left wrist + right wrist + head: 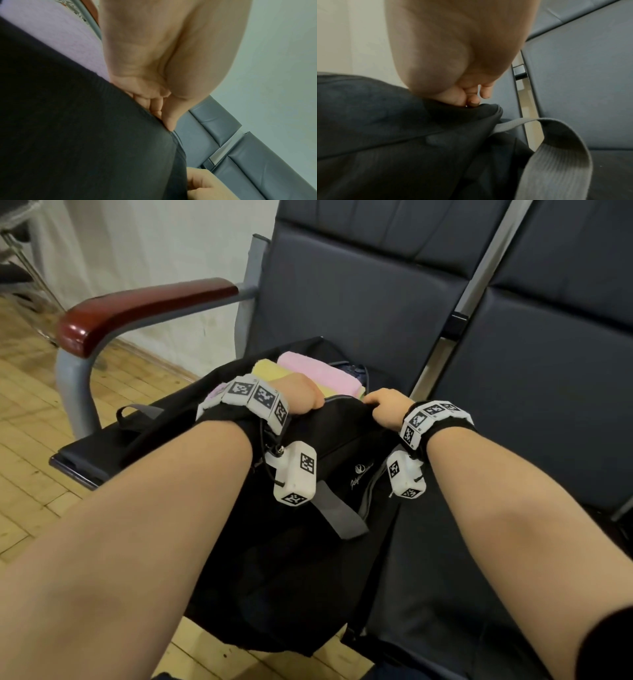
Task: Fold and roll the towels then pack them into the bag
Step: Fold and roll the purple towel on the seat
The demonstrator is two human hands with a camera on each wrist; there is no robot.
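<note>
Towels look mostly packed from where I'm watching. On the head cam I can see a pink roll and a yellow one lying side by side in the open mouth of the black bag, which lies on the dark seat next to the red armrest. There's also a bit of lilac towel showing past the bag's edge in the left wrist view, so I'd guess three are in, though I can't see how deep any of them go.

My left hand is at the near edge of the opening, fingers curled down over the black fabric and gripping that rim. My right hand is on the same edge further right, fingertips pinching the fabric close together. What exactly sits between them I can't tell; could be a zipper pull.

The grey strap hangs loose off the side.

So folding and rolling seem done, no loose towels in any view. What's left, I reckon, is pulling the flap over and closing the bag.
</note>
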